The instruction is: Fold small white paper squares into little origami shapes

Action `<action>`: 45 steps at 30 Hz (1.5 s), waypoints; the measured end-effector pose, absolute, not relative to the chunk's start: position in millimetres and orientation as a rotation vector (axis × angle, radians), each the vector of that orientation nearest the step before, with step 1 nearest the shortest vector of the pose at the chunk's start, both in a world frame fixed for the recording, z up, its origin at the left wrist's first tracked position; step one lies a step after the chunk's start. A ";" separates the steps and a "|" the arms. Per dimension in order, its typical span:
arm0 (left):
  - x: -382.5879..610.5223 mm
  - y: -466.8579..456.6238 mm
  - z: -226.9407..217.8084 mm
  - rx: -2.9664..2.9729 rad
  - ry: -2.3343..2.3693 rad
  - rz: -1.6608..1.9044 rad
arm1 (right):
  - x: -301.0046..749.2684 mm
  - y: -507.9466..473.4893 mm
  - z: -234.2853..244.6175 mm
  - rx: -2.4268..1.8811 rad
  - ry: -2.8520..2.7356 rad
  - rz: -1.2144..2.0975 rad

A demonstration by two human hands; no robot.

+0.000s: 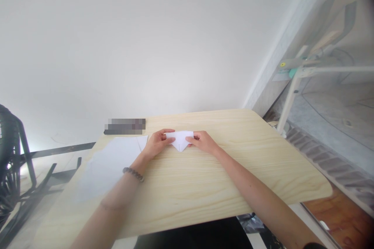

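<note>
A small piece of folded white paper is held between my two hands over the middle of the table. Its top edge is straight, and a pointed flap with a centre slit or crease faces me. My left hand pinches its left end, thumb on top and fingers behind. At the right end, my right hand grips it the same way, with the thumb pressed on the front. The fingers behind the paper are partly hidden. A beaded bracelet circles my left wrist.
Loose white sheets lie on the left of the light wooden table, partly under my left forearm. A dark, pixelated object rests at the back left edge. A white wall stands behind, and a black chair at the left.
</note>
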State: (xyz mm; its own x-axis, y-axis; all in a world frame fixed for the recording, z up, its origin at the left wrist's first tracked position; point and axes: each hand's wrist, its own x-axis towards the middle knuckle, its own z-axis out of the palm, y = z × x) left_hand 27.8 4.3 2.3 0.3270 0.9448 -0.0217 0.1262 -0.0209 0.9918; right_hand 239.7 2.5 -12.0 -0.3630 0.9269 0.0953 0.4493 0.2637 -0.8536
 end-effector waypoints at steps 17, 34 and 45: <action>32.8 -0.3 4.5 1.649 1.265 0.927 | 238.7 -1.1 -7.1 -1.274 -1.983 0.895; 32.5 1.3 2.5 1.490 1.133 0.905 | 238.9 0.9 -5.9 -1.282 -1.959 0.875; 32.8 -0.6 4.5 1.642 1.264 0.918 | 237.9 1.7 -11.7 -1.219 -1.902 0.983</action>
State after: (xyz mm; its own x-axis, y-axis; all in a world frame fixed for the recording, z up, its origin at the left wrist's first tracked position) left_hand 32.8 -0.6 4.5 0.2201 0.9740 0.0538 0.3524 -0.1308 0.9267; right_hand 237.9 1.7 -11.7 -0.3434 0.9298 0.1328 0.4298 0.2813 -0.8580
